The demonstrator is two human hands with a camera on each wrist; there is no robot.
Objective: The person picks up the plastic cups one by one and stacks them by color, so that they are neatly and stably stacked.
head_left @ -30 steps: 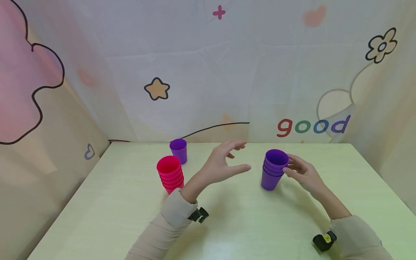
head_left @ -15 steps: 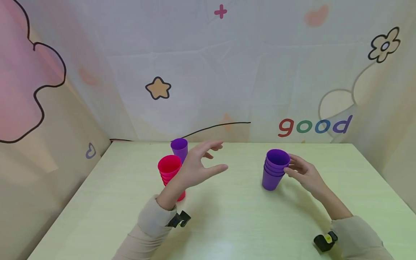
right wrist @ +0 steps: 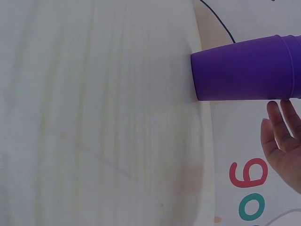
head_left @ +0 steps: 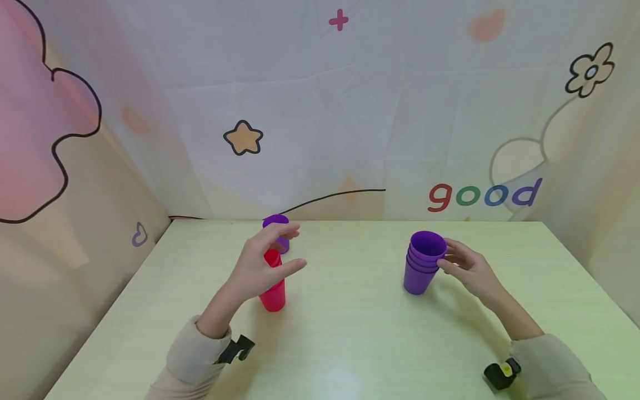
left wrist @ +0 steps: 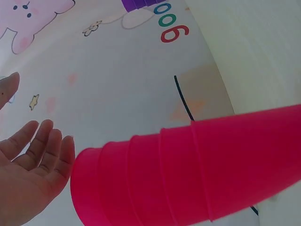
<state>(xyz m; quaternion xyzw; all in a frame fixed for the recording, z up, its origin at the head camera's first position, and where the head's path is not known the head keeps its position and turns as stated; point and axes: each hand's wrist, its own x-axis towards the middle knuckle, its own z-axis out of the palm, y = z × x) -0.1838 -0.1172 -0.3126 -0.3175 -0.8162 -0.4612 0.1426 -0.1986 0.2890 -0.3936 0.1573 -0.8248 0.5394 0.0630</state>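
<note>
A nested stack of red cups (head_left: 273, 297) stands upright on the left part of the table, partly hidden in the head view by my left hand (head_left: 253, 270). That hand is spread with thumb and fingers apart and holds nothing. The left wrist view shows its fingers beside the rim end of the red cups (left wrist: 155, 174). Behind stands a single purple cup (head_left: 283, 246), half covered by the hand. On the right, my right hand (head_left: 470, 270) holds the upper side of a stack of purple cups (head_left: 419, 278), thumb in front, fingers behind. Fingertips meet the purple cups (right wrist: 244, 70) in the right wrist view.
The pale table (head_left: 345, 333) carries both stacks. A printed cloth backdrop (head_left: 320, 122) rises behind its far edge, with further cloth at the sides. A small black camera (head_left: 501, 374) sits at the right wrist, another black camera (head_left: 237, 349) at the left.
My left hand has moved left from the middle of the table to the red stack, fingers still spread. The right hand and the purple stack have stayed in place.
</note>
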